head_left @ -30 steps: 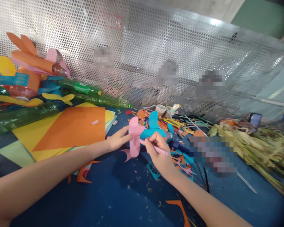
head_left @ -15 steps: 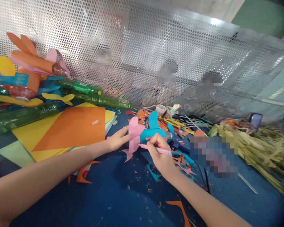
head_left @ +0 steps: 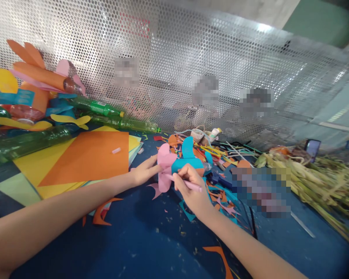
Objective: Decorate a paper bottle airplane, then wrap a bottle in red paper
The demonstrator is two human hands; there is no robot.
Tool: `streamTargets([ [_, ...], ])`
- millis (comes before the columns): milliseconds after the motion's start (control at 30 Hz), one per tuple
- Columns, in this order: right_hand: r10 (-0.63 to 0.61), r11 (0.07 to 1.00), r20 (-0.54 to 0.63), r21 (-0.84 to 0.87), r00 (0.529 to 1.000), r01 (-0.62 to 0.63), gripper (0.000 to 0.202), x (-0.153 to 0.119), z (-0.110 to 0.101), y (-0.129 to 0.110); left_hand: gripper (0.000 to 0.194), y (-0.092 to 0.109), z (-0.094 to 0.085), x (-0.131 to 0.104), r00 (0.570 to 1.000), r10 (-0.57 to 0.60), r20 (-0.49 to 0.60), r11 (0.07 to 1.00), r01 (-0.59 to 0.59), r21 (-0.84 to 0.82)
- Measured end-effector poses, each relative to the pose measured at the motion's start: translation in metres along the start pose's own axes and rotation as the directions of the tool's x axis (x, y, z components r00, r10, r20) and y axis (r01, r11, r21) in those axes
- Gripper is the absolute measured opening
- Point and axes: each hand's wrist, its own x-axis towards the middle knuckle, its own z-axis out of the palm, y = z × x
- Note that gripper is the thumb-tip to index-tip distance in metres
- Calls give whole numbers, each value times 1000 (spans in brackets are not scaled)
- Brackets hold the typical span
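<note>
My left hand pinches the edge of a pink paper cutout with rounded lobes, its thumb in front and the other fingers partly hidden behind. The cutout sits at the near end of a small plastic bottle wrapped in blue paper, which has blue paper fins standing out from it. My right hand is closed around a pink pen, held in a writing grip. Its tip lies against the pink paper near the middle, close to my left thumb.
Orange and yellow paper sheets lie at left, with green plastic bottles and paper-covered bottles behind. Coloured scraps, a glue gun and dried husks spread rightward. Behind a perforated metal screen sit several people.
My right hand has shifted left, carrying the pen tip from the pink paper's lower right edge toward its middle. My left hand stays nearly where it was, still on the cutout.
</note>
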Motion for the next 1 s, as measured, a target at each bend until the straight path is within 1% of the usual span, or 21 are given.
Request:
streamTargets([
  [100, -6, 999, -12, 50, 1000, 7, 23, -1, 0, 1, 53, -3, 0, 1, 1000, 24, 4, 999, -24, -26],
  [233, -30, 992, -142, 118, 989, 47, 24, 0, -4, 5, 48, -9, -1, 0, 999, 39, 18, 999, -39, -18],
  [300, -31, 990, -166, 130, 986, 53, 23, 1, -6, 7, 46, -10, -2, 0, 999, 31, 20, 1000, -31, 6],
  [467, -8, 992, -98, 123, 995, 20, 23, 2, -8, 8, 45, -8, -2, 0, 1000, 19, 24, 999, -19, 26],
  [600, 13, 997, -113, 73, 994, -4, 24, 2, -7, 7, 48, -8, -2, 0, 1000, 12, 21, 998, -13, 55],
  [733, 17, 998, -109, 58, 994, -11, 24, 2, -6, 8, 47, -11, -3, -1, 1000, 11, 22, 998, -12, 61],
  [1000, 32, 993, -62, 116, 998, -25, 25, 0, -5, 10, 46, -6, -2, -1, 999, 27, 23, 998, -28, 53],
])
